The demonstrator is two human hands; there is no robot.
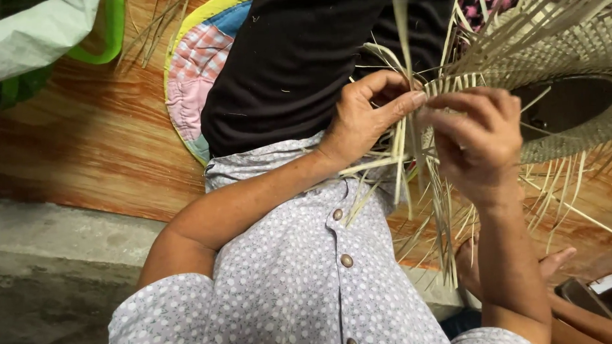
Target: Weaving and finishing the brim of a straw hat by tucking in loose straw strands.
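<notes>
A half-woven straw hat [567,50] of pale flat strips lies across my lap at the upper right, loose strips fanning from its edge. My left hand [366,115] pinches several straw strips [400,152] at the hat's edge between thumb and fingers. My right hand [477,140] is just beside it, fingers bent and closed on neighbouring strips of the same edge. The two hands almost touch. Long loose ends hang down between my wrists.
I sit on a wooden floor [98,135] in black trousers and a pale dotted shirt. A patchwork cushion [194,79] lies under my leg. A green-rimmed bag [29,40] is at the upper left. A grey concrete step [43,280] is at the lower left.
</notes>
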